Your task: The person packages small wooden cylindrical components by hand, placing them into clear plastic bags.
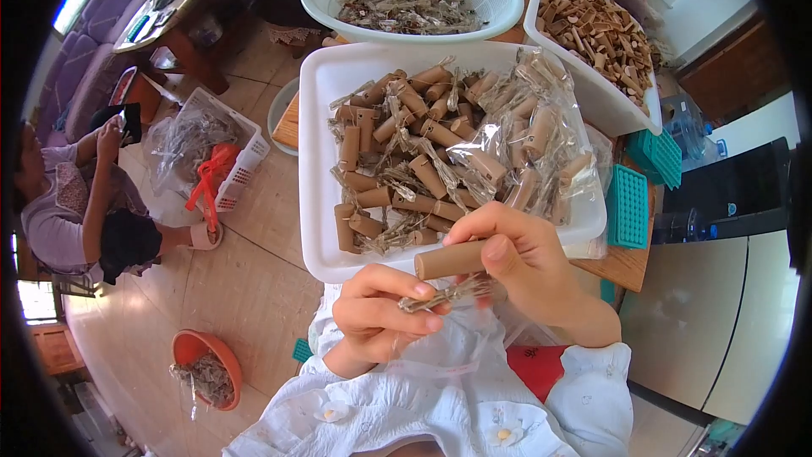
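A short brown cork-like cylinder (pixel 450 260) lies level in the right hand (pixel 516 258), whose fingers (pixel 499 250) are closed around its right end, just in front of the near rim of the white rectangular plastic tray (pixel 317 161). Just below it, the left hand (pixel 376 313) pinches a thin bundle of wire in clear crinkled wrapping (pixel 444 294) between thumb and fingertips, its fingers closed on it. Both hands hover over a white garment on the person's lap. The tray holds many more brown cylinders mixed with clear wrappers and rests on a wooden counter (pixel 628 264). Behind it stand a round white perforated basket (pixel 499 0) of tangled wires and a second white tray (pixel 592 89) of brown pieces. A green plastic grid (pixel 628 206) lies to the right.
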`<state>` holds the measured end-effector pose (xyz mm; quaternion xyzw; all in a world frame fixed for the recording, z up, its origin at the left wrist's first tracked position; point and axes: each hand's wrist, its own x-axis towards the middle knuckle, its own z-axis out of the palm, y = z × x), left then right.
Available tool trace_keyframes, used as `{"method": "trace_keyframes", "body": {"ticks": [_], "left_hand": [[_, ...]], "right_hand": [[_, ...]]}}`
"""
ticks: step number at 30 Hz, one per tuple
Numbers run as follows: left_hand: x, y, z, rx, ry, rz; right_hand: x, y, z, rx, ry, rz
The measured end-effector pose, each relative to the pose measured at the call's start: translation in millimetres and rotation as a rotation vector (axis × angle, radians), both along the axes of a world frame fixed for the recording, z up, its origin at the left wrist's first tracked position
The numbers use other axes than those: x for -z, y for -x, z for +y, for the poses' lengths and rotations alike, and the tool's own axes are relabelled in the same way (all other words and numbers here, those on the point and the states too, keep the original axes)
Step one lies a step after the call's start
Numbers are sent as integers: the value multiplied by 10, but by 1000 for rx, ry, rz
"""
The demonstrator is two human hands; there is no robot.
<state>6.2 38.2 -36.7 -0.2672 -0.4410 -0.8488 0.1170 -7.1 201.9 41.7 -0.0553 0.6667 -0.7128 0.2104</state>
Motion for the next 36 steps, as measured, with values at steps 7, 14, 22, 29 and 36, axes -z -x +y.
{"method": "trace_keyframes", "body": {"ticks": [7, 14, 22, 29, 36], "left_hand": [[-72, 23, 14, -24, 45, -79], [-126, 24, -43, -152, 392, -3], [-163, 59, -7, -230, 530, 103], [-217, 55, -31, -181, 613, 94], [-262, -13, -88, 57, 517, -272]], "right_hand": [[230, -7, -12, 168, 300, 87], [303, -77, 49, 189, 269, -43], [269, -139, 155, 131, 347, -18], [303, -259, 206, 267, -129, 210], [-176, -452, 499, 722, -92, 539]]}}
